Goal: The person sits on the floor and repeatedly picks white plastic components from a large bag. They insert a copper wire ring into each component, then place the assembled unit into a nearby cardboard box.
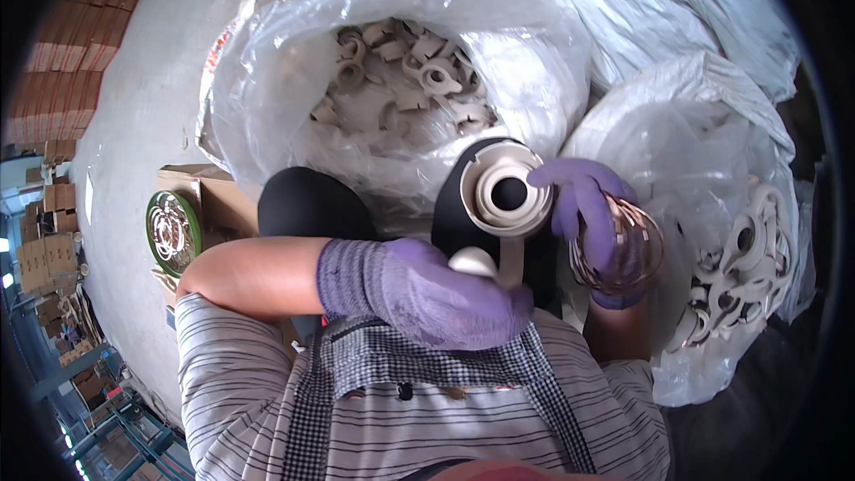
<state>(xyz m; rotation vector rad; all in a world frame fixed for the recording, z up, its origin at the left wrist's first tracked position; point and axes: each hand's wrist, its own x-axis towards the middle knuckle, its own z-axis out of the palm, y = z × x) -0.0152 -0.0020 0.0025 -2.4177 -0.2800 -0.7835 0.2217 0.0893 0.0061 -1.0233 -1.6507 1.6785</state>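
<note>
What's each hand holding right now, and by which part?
Left hand: the pale round part, by its stem. Right hand: fingertips at its rim; copper-coloured rings loop around that hand.

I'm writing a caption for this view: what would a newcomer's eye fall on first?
Probably the purple-gloved hands near the centre: the left hand grips the stem of a pale round part, and the right hand, at its rim, has copper-coloured rings looped about it. Next, the big plastic bag of pale pieces beyond the knees, then another bag at right.
</note>
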